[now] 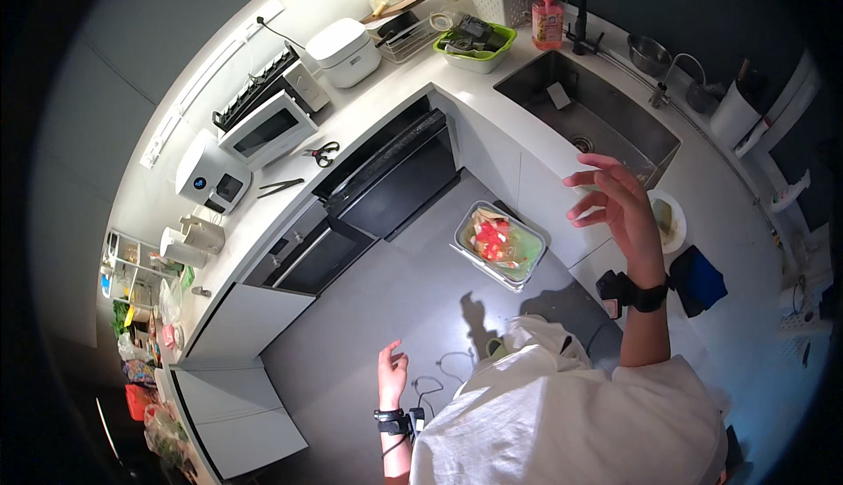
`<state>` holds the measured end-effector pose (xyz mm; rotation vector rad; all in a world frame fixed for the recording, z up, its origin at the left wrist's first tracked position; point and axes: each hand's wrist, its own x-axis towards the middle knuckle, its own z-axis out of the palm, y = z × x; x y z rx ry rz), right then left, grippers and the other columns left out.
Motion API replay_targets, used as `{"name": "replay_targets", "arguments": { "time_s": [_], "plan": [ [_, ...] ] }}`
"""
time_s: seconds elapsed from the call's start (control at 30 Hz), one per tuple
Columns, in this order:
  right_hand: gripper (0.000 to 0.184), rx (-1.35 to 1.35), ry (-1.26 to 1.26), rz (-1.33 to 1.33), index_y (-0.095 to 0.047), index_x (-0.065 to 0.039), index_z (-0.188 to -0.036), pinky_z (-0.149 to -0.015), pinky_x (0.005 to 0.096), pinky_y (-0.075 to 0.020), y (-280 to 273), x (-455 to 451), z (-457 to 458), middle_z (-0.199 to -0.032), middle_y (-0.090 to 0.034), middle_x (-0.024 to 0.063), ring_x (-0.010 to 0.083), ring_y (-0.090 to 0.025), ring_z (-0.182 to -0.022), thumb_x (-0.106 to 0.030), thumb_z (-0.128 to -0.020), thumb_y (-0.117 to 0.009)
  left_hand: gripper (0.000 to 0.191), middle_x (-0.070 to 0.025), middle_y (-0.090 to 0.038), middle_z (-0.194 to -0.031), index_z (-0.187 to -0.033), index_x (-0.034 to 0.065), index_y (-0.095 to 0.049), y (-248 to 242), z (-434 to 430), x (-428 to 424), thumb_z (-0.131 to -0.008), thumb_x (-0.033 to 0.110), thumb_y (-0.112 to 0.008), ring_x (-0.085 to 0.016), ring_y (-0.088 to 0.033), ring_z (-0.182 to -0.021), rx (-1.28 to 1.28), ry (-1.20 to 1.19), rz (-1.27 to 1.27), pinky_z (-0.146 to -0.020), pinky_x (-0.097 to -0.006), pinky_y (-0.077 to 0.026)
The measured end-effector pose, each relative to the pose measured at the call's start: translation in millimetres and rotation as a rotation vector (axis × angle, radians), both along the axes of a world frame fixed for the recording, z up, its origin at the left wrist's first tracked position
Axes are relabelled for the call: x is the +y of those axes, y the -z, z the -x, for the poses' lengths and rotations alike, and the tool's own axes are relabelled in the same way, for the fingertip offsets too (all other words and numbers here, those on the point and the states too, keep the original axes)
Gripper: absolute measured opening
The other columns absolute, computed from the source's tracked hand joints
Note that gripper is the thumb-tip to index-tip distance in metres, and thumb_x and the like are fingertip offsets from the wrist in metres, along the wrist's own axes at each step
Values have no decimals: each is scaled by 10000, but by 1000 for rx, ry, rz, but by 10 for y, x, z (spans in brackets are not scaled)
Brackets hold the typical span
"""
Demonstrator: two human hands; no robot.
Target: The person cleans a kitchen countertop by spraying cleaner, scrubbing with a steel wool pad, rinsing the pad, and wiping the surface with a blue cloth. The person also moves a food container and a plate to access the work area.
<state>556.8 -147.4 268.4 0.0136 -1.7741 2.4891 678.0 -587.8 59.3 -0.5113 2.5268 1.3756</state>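
My right hand (pixel 616 205) is raised at the near edge of the counter, beside the steel sink (pixel 616 116). Its fingers are spread and bent, with nothing between them. Close by its wrist lies a white plate (pixel 678 238) with a greenish item on it, partly hidden by the hand. A dark blue and black item (pixel 699 281), perhaps a cloth, rests behind the wrist strap. My left hand (pixel 393 373) hangs above the grey floor, fingers loosely curled and apart, empty. Between the hands, a bin (pixel 537 248) holds red and white waste and a plastic wrapper.
Around the sink are a black faucet (pixel 581 17), a pink soap bottle (pixel 548 20) and a green-rimmed basin (pixel 474 60). Scissors (pixel 323 153) and black tongs (pixel 281 187) lie on the left counter, before a white microwave (pixel 269 130). A dark drawer or dishwasher door (pixel 395 175) juts out below.
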Motion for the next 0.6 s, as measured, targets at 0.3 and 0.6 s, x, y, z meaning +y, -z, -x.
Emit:
{"name": "replay_targets", "arguments": {
  "time_s": [0.3,0.6],
  "plan": [
    [370,-151,107,23,-499,-54,-1218,-589,292,-556,554,-757,1285,-1010,-632,133,197,-664,-704,-240,-899,-491,390,-86,-549,-1105,-1183,70,-544,118,1299,-855,-799,7,-573,-145,-581,-833,90,-13,12,-691,-268,-487],
    [384,-147,592,284,-452,-100,-1271,-620,300,-551,1116,-964,2925,-1135,-601,121,193,-657,-761,-214,-904,-441,480,-23,-568,-1078,-1120,63,-562,-214,3505,-1811,-672,-98,-619,-102,-538,-720,100,204,20,-651,-237,-469]
  ]
}}
